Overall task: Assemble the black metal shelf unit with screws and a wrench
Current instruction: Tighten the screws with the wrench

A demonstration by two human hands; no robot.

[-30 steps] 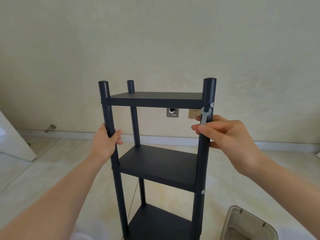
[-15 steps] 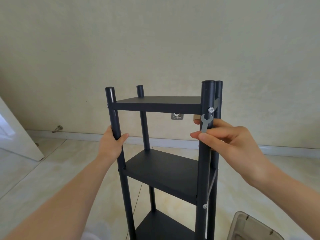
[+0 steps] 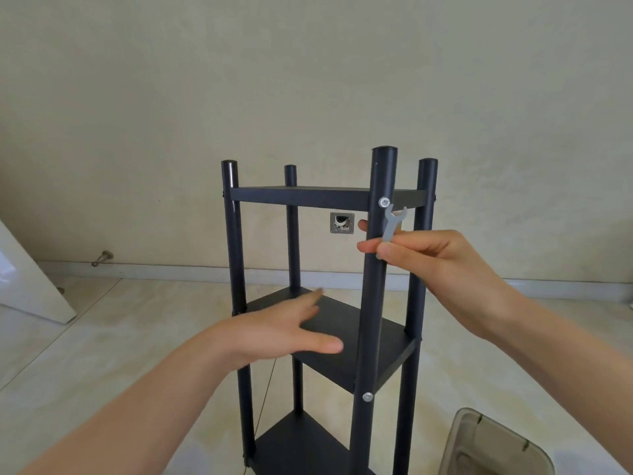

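The black shelf unit [image 3: 373, 303] stands upright on the floor. A greyish bin [image 3: 460, 437] sits at its lower right, contents unclear. The left hand [image 3: 274, 334] spreads over the middle shelf, grip apart and empty. The right hand [image 3: 445, 265] has its grip pinched on the wrench [image 3: 392, 225], just below the near post's top screw [image 3: 384, 202].

Soft even daylight, faint shadows, slight wide-angle edge bending.

Nothing written could be read: the black metal shelf unit [image 3: 301, 200], the small grey flat wrench [image 3: 390, 229] and the square metal wall plate [image 3: 342, 230] behind the unit bore no legible text, brand, number or sign.
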